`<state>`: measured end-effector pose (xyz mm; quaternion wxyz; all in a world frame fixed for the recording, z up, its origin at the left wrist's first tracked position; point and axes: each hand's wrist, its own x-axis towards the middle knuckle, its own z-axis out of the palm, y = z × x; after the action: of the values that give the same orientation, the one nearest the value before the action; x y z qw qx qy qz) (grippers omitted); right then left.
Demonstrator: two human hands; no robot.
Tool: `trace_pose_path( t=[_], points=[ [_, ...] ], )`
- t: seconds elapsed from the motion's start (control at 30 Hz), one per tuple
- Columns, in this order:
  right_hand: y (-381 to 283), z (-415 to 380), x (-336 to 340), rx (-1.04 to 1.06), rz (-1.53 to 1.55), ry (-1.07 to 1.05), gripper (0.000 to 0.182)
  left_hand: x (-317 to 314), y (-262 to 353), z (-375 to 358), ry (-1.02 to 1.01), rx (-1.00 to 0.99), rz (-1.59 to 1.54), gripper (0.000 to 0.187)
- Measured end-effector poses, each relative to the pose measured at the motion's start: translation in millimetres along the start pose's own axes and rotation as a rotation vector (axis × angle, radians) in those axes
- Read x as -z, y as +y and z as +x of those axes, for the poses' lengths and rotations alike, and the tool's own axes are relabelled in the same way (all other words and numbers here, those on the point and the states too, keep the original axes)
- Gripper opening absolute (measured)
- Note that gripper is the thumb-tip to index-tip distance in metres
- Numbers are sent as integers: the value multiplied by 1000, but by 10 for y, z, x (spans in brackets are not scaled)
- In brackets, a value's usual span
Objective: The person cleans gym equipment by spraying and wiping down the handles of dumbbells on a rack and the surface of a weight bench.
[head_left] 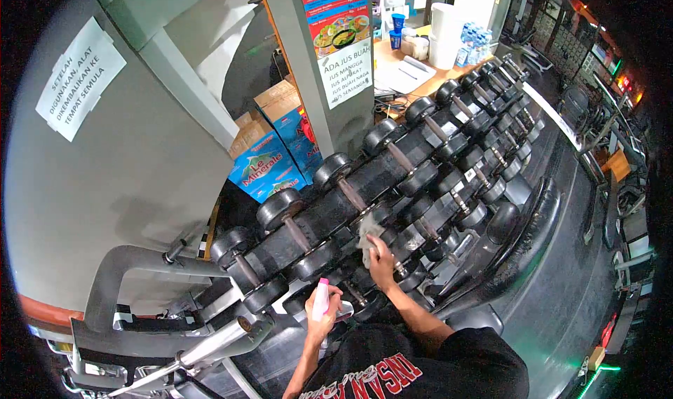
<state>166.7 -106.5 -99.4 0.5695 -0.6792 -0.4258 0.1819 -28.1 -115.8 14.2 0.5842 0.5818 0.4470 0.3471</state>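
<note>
My right hand (382, 259) presses a grey cloth (367, 232) against a black dumbbell on the middle tier of a long dumbbell rack (392, 188). My left hand (324, 315) holds a white spray bottle with a pink top (320, 299) upright, close to my chest and just in front of the rack's near end. Several black dumbbells with steel handles lie in rows along the rack, running away to the upper right.
A grey wall with a paper notice (80, 78) stands to the left. Blue cartons (270, 164) are stacked behind the rack beside a pillar with posters (336, 27). A wooden counter (406, 66) with cups is at the back. Metal machine tubing (147, 315) sits at lower left.
</note>
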Motion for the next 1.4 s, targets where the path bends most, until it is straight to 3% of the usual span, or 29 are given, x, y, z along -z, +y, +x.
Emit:
trace_pose_path(
  t=[0.07, 0.13, 0.2, 0.27, 0.33, 0.4, 0.43, 0.5, 0.53, 0.6, 0.63, 0.67, 0.73, 0.8, 0.87, 0.97, 1.07, 1.13, 1.17, 1.2, 1.27, 1.33, 1.37, 1.4],
  points=[
    [96, -81, -82, 34, 6, -129, 31, 3, 7, -16, 6, 5, 0, 5],
    [333, -168, -250, -193, 162, -265, 33, 17, 29, -47, 6, -27, -15, 6],
    [1174, -226, -613, -198, 153, -215, 27, 43, 7, -96, 18, -24, -13, 6],
    [1469, -159, -739, -1001, 1195, -60, 23, 71, -17, -141, 33, -22, -11, 6],
    [1652, 25, -799, -1224, 1401, 255, 24, 104, -43, -186, 43, -38, 6, 8],
    [2247, 37, -942, -591, 2064, -241, 23, 125, -133, -211, 61, -40, -12, 8],
    [2038, 122, -916, -594, 2066, -243, 23, 126, -161, -218, 68, -40, -35, 8],
    [1298, 377, -716, -1321, 1513, 411, 19, 116, -158, -227, 64, -22, -37, 9],
    [1211, 388, -655, -1317, 1515, 413, 19, 111, -151, -208, 60, -10, -40, 9],
    [1123, 387, -553, -1387, 1629, 200, 23, 63, -111, -166, 72, -16, -61, 7],
    [1098, 356, -473, -1316, 1871, 161, 24, 33, -101, -164, 84, -16, -83, 5],
    [1082, 403, -405, -1390, 1717, 232, 25, 18, -111, -160, 83, -10, -85, 5],
    [928, 428, -233, -1345, 1714, 225, 26, 6, -128, -119, 64, -13, -28, 5],
    [792, 513, 5, -1442, 1787, 163, 27, -9, -93, -99, 68, -17, -3, 6],
    [595, 590, 158, -1373, 1867, 156, 24, -25, -61, -97, 64, -44, -1, 6],
    [515, 639, 307, -1130, 1738, 213, 19, -29, -57, -131, 95, -37, -56, 6],
    [471, 851, 534, -702, 1657, 259, 21, -7, -40, -190, 117, -40, -61, 6],
    [-35, 1056, 618, -615, 1211, 547, 27, 5, -63, -208, 113, -26, -55, 6],
    [-82, 1125, 554, -430, 734, 593, 35, 3, -70, -219, 107, -10, -41, 5],
    [130, 1148, 570, -252, 171, 457, 37, -10, -56, -217, 107, -10, -44, 5],
    [191, 1103, 471, -128, -180, 148, 37, -42, 6, -182, 72, -15, 23, 5],
    [50, 968, 322, 227, -477, -85, 31, -120, 45, -139, 83, -24, 0, 5],
    [-45, 949, 237, 400, -590, 12, 28, -160, 50, -136, 94, -30, -19, 5],
    [-50, 966, 251, 400, -590, 8, 28, -183, 47, -144, 97, -28, -19, 5]
  ],
)
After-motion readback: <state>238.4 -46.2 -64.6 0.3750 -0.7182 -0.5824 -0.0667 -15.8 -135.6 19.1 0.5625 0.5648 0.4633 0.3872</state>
